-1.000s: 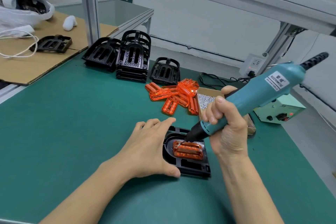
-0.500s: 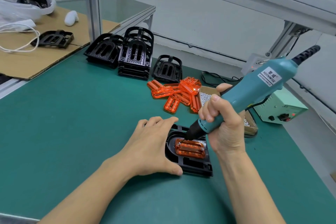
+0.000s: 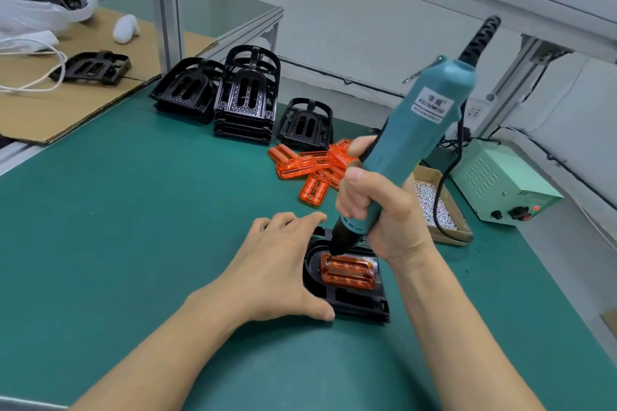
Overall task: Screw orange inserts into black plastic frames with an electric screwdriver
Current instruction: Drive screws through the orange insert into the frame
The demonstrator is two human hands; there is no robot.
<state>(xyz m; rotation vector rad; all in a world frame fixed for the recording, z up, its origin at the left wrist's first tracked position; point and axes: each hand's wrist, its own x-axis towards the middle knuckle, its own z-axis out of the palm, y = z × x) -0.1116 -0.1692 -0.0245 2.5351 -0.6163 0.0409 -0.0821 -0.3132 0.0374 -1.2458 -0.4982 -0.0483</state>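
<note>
Orange insert [image 3: 348, 271] seated in black frame [image 3: 354, 305] on green mat [image 3: 133, 227], near front centre. Screwdriver [image 3: 405, 157] bit planted on insert's far-left corner; one screw head visible at near-right corner. Right hand [image 3: 377, 210] wrapped fully round lower barrel, fingers curled tight, directly above and behind insert. Left hand [image 3: 280, 274] flat, fingers extended, pressing frame's left edge, thumb at front rim; touching frame, just beside insert, not on it. Recommended: keep tool nearer upright over screw, press straight down, hold frame steady until seated. Further out: loose inserts [image 3: 314, 167], stacked frames [image 3: 247, 100], screw box [image 3: 444, 210], power supply [image 3: 500, 183].
</note>
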